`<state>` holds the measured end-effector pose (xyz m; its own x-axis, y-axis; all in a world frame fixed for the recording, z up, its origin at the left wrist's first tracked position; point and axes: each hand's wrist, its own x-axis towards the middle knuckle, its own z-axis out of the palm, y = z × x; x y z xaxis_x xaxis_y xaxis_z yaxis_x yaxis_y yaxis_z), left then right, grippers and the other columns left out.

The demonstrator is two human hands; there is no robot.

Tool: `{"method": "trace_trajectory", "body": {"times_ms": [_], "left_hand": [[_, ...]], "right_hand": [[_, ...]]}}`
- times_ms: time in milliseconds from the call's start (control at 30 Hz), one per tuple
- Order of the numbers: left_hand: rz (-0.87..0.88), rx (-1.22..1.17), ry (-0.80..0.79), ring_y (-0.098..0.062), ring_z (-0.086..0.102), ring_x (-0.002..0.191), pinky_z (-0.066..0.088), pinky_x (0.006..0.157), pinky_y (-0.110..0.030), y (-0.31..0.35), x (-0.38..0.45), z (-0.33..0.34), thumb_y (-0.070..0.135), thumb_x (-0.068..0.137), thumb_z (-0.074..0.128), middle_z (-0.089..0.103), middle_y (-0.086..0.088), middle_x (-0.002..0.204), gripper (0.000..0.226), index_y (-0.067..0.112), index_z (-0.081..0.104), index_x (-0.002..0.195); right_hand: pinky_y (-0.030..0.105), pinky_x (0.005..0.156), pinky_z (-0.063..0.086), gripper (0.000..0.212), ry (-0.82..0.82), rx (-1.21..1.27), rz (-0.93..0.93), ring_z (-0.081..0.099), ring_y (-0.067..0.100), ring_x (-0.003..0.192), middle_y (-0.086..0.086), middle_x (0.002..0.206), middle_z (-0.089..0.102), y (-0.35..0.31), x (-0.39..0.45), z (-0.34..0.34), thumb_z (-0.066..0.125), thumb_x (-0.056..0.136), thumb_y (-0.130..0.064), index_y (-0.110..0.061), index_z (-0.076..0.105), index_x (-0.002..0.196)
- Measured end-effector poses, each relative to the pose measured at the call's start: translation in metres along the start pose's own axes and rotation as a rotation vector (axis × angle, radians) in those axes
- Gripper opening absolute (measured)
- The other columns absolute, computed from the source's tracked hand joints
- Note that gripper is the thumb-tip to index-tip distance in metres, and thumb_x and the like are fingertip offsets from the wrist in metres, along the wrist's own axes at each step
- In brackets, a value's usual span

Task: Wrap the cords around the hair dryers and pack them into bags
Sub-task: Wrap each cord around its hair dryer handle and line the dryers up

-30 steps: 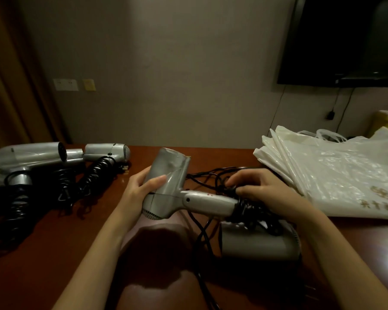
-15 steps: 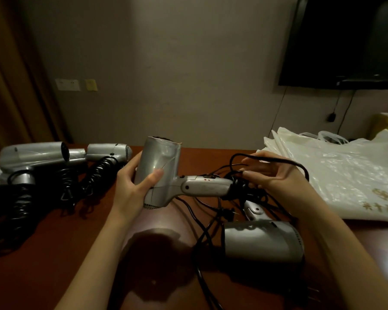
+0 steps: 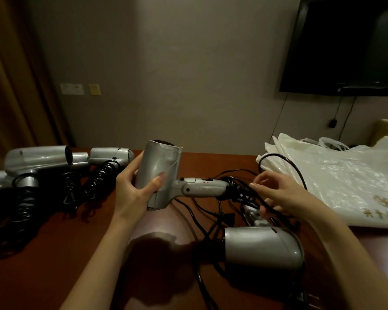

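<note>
My left hand (image 3: 132,189) grips the barrel of a silver hair dryer (image 3: 159,173), held above the table with its handle pointing right. Black cord (image 3: 285,163) is partly wound round the handle's end and arcs up toward the bags. My right hand (image 3: 280,195) pinches that cord just right of the handle. A second silver dryer (image 3: 262,249) lies on the table below my right hand, among loose black cord. A stack of white plastic bags (image 3: 336,182) lies at the right.
More silver dryers (image 3: 38,157) with coiled black cords (image 3: 99,177) lie at the table's left. The brown table (image 3: 54,253) ends at a wall. A wall-mounted TV (image 3: 345,45) hangs at the upper right, a curtain at the far left.
The dryer has tilted more upright in my left hand. My right hand carried the cord from the handle up and round, then down to the right, leaving a wide loop.
</note>
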<state>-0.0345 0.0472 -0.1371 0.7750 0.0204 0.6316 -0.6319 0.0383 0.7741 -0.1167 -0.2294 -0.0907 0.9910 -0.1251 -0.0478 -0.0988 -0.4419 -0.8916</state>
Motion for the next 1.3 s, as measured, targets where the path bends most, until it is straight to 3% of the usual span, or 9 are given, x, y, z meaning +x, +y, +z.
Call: {"method": "trace_trajectory", "body": {"times_ms": [67, 200, 400, 533, 633, 833, 967, 1167, 1300], "left_hand": [[-0.003, -0.001, 0.009, 0.002, 0.066, 0.086, 0.049, 0.067, -0.011, 0.000, -0.001, 0.000, 0.048, 0.061, 0.070, 0.069, 0.006, 0.100, 0.080, 0.005, 0.060, 0.127], [-0.003, 0.015, 0.027, 0.002, 0.066, 0.087, 0.049, 0.068, -0.011, 0.001, -0.002, 0.005, 0.048, 0.062, 0.069, 0.068, 0.005, 0.103, 0.079, 0.006, 0.059, 0.129], [-0.019, 0.015, 0.059, -0.001, 0.066, 0.096, 0.051, 0.072, -0.013, 0.000, -0.006, 0.009, 0.051, 0.064, 0.069, 0.067, 0.007, 0.111, 0.081, 0.010, 0.056, 0.133], [-0.053, 0.033, 0.072, -0.008, 0.066, 0.103, 0.052, 0.075, -0.016, -0.003, -0.008, 0.012, 0.053, 0.063, 0.070, 0.066, -0.003, 0.120, 0.086, 0.011, 0.054, 0.136], [-0.105, -0.007, 0.143, -0.004, 0.067, 0.093, 0.052, 0.069, -0.014, -0.005, -0.006, 0.012, 0.054, 0.060, 0.070, 0.068, -0.002, 0.110, 0.083, 0.010, 0.059, 0.129], [-0.245, -0.112, 0.267, -0.019, 0.070, 0.095, 0.057, 0.076, -0.031, -0.008, -0.003, 0.012, 0.055, 0.058, 0.071, 0.072, -0.002, 0.103, 0.075, 0.015, 0.066, 0.121], [-0.311, -0.211, 0.255, -0.019, 0.070, 0.092, 0.055, 0.063, -0.022, -0.006, -0.007, 0.021, 0.055, 0.054, 0.071, 0.072, -0.005, 0.105, 0.079, 0.017, 0.064, 0.123], [-0.438, -0.389, 0.228, -0.017, 0.071, 0.076, 0.054, 0.054, -0.024, -0.003, -0.010, 0.030, 0.041, 0.067, 0.070, 0.072, -0.009, 0.099, 0.050, 0.020, 0.065, 0.112], [-0.545, -0.532, 0.159, -0.022, 0.069, 0.082, 0.056, 0.064, -0.031, -0.004, -0.007, 0.031, 0.049, 0.059, 0.073, 0.071, -0.012, 0.102, 0.072, 0.012, 0.061, 0.120]], "right_hand": [[0.018, 0.048, 0.047, 0.016, 0.041, -0.088, -0.019, 0.061, 0.008, 0.048, 0.001, 0.070, 0.063, 0.004, 0.003, -0.001, 0.057, 0.092, -0.029, -0.014, 0.063, 0.094], [0.015, 0.041, 0.041, 0.022, 0.077, -0.090, -0.058, 0.053, 0.005, 0.041, -0.005, 0.054, 0.056, 0.009, 0.006, -0.003, 0.052, 0.096, -0.030, -0.013, 0.065, 0.090], [0.011, 0.039, 0.036, 0.021, -0.091, 0.458, -0.213, 0.045, 0.006, 0.043, 0.003, 0.065, 0.060, -0.002, 0.002, 0.010, 0.054, 0.086, -0.021, -0.004, 0.064, 0.090], [0.015, 0.048, 0.045, 0.018, -0.218, 0.289, -0.255, 0.054, 0.008, 0.051, 0.003, 0.073, 0.067, -0.002, 0.002, 0.032, 0.055, 0.089, -0.017, -0.007, 0.066, 0.098], [0.020, 0.056, 0.053, 0.023, -0.241, 0.273, -0.207, 0.061, 0.011, 0.058, 0.006, 0.079, 0.071, 0.000, 0.002, 0.027, 0.051, 0.093, -0.013, -0.015, 0.065, 0.112], [0.020, 0.048, 0.047, 0.033, -0.324, 0.323, -0.124, 0.062, 0.012, 0.060, 0.014, 0.100, 0.073, 0.004, 0.002, 0.009, 0.042, 0.097, -0.011, -0.021, 0.057, 0.124], [0.020, 0.048, 0.047, 0.039, -0.419, 0.248, -0.068, 0.063, 0.014, 0.059, 0.017, 0.107, 0.071, 0.005, 0.001, 0.000, 0.048, 0.092, -0.021, -0.019, 0.055, 0.130], [0.015, 0.041, 0.041, 0.041, -0.465, 0.216, -0.040, 0.057, 0.011, 0.047, 0.015, 0.082, 0.072, -0.003, -0.006, 0.004, 0.047, 0.089, -0.037, -0.010, 0.064, 0.115], [0.014, 0.040, 0.035, 0.067, -0.252, -0.034, -0.009, 0.047, 0.007, 0.035, -0.001, 0.051, 0.061, -0.002, -0.003, 0.017, 0.050, 0.071, -0.068, -0.004, 0.066, 0.086]]}}
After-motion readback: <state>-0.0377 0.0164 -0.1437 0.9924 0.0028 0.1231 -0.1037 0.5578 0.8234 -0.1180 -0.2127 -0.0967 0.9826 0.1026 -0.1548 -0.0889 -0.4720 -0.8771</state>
